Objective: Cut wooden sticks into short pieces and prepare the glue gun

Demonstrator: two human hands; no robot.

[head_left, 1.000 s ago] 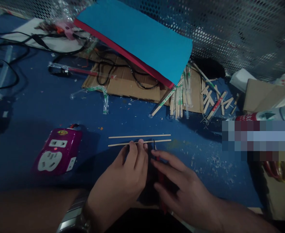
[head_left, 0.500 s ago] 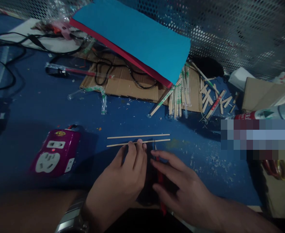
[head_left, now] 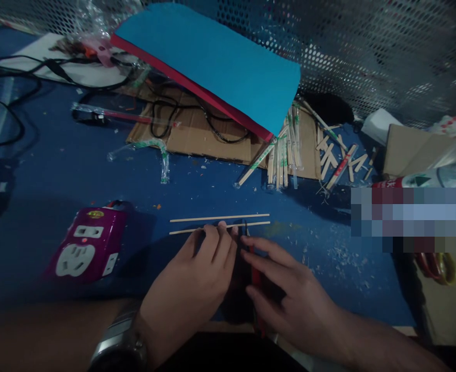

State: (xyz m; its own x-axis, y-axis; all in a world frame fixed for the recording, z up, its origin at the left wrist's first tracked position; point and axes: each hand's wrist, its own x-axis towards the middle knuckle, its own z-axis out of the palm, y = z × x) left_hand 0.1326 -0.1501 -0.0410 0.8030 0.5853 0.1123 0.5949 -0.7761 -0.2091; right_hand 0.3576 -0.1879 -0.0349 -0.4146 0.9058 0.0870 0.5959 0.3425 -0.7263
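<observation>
Two thin wooden sticks lie side by side on the blue tabletop, a farther stick [head_left: 219, 218] and a nearer stick [head_left: 185, 230]. My left hand [head_left: 191, 279] has its fingers bent and its fingertips pressed on the nearer stick, hiding part of it. In my right hand [head_left: 290, 289] is a red-handled tool [head_left: 256, 276] with a narrow metal tip. That tip meets the nearer stick just right of my left fingertips. The tool's exact kind is hard to make out in the dim light.
A purple power socket [head_left: 92, 243] sits to the left. Behind are blue card [head_left: 220, 62], cardboard [head_left: 208, 142], wrapped sticks [head_left: 284, 160] and short wood pieces [head_left: 329, 160]. Pale shavings [head_left: 348, 258] are scattered at the right, near a plastic bottle [head_left: 425, 178]. Black cables [head_left: 57, 67] run at the back left.
The view has shifted very slightly. Both hands keep nearly the same place, and the tool's tip stays at the nearer stick.
</observation>
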